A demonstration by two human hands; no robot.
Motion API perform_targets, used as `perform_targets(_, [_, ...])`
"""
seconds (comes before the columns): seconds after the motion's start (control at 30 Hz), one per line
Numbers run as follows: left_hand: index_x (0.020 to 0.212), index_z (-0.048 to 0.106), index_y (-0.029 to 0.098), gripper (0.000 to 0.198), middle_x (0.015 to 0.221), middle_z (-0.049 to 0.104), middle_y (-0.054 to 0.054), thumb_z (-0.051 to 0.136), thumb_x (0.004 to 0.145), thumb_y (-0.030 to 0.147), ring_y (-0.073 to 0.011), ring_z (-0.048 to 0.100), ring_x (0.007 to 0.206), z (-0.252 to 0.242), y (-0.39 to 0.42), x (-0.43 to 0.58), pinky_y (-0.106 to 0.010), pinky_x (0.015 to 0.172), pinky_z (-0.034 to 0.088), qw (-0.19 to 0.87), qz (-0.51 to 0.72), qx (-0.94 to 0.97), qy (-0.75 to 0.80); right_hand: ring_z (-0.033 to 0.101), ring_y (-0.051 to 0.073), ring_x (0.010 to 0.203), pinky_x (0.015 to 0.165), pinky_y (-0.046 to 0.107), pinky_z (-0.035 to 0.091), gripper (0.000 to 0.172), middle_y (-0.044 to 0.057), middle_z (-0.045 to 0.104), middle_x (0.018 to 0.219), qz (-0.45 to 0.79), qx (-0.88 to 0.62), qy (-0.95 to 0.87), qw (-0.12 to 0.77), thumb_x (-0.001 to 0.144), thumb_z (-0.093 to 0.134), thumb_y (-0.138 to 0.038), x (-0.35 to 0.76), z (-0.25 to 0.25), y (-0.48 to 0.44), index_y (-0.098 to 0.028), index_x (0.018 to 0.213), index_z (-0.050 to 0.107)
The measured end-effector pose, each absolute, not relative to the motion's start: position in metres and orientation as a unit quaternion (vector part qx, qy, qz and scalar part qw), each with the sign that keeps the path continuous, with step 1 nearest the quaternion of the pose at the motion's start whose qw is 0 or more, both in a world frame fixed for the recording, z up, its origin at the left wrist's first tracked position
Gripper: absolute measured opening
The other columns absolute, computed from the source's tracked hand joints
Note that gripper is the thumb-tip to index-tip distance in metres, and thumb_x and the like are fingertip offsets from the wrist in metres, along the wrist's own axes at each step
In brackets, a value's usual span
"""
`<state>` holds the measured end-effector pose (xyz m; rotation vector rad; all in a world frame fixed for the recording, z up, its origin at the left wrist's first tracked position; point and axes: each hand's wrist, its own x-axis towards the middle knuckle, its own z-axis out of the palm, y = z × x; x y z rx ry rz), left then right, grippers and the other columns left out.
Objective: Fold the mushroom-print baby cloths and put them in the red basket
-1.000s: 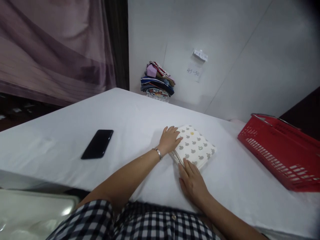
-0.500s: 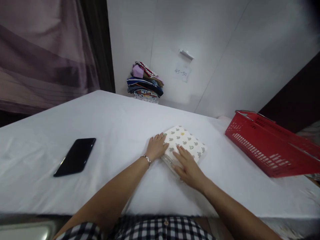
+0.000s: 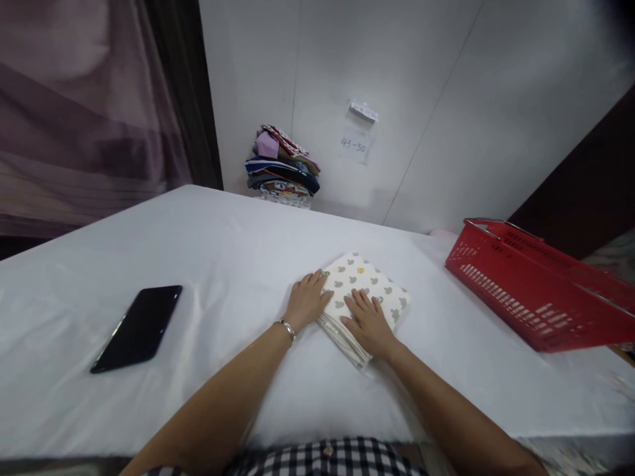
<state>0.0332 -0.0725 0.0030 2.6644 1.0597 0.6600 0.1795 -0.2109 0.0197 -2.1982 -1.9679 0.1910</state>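
Observation:
A folded white cloth (image 3: pixel 364 281) printed with small grey shapes lies on the white-covered table (image 3: pixel 223 244), its layered edge facing me. My left hand (image 3: pixel 306 301) rests along the cloth's left corner, fingers stretched out, a silver bracelet on the wrist. Flat on top of the cloth, toward its near side, lies my right hand (image 3: pixel 368 324) with fingers spread. Neither hand grips the cloth; both touch it.
To the left on the table lies a black phone or tablet (image 3: pixel 139 327). A red plastic basket (image 3: pixel 536 291) stands at the right. Behind the table's far edge is a stack of folded clothes (image 3: pixel 282 168) by a pale wall, with a paper label (image 3: pixel 354 145) reading 45-50.
My right hand has shifted slightly on the cloth, and more of its layered near edge shows. My left hand stays at the left corner. The camera view has moved a little.

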Motion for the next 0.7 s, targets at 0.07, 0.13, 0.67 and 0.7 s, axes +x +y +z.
perform_targets(0.07, [0.132,0.042,0.025,0.047,0.143,0.039,-0.005,0.038,0.089,0.043,-0.0254,0.037,0.126,0.003,-0.073,0.032,-0.043,0.098,0.034,0.106,0.220,0.900,0.362,0.013,0.023,0.139,0.110,0.050,0.011,0.056,0.008,0.024,0.149,0.086,-0.733,-0.664,0.122,0.091,0.031,-0.051,0.188,0.022,-0.210,-0.023,0.139,0.037])
perform_targets(0.13, [0.133,0.042,0.025,0.048,0.143,0.038,-0.004,0.038,0.089,0.043,-0.0248,0.036,0.127,0.003,-0.074,0.032,-0.043,0.099,0.033,0.115,0.220,0.897,0.367,0.018,0.024,0.138,0.109,0.049,0.015,0.054,0.009,0.029,0.147,0.083,-0.737,-0.651,0.161,0.090,0.034,-0.049,0.204,0.024,-0.205,-0.022,0.136,0.042])
perform_targets(0.67, [0.127,0.044,0.014,0.066,0.122,0.055,-0.015,0.047,0.077,0.057,-0.0320,0.049,0.112,0.022,-0.063,0.012,-0.040,0.087,0.039,0.285,0.168,0.787,0.521,0.055,0.028,0.112,0.096,0.037,0.042,0.084,0.014,0.053,0.129,0.294,-0.840,-0.431,0.149,0.066,0.062,-0.064,0.347,0.042,-0.150,-0.014,0.132,0.047])
perform_targets(0.7, [0.125,0.046,0.014,0.066,0.120,0.056,-0.015,0.049,0.075,0.058,-0.0317,0.051,0.109,0.023,-0.062,0.012,-0.039,0.085,0.040,0.299,0.158,0.782,0.524,0.056,0.028,0.111,0.095,0.036,0.044,0.083,0.014,0.055,0.128,0.321,-0.832,-0.425,0.155,0.065,0.064,-0.063,0.349,0.044,-0.149,-0.015,0.130,0.049])
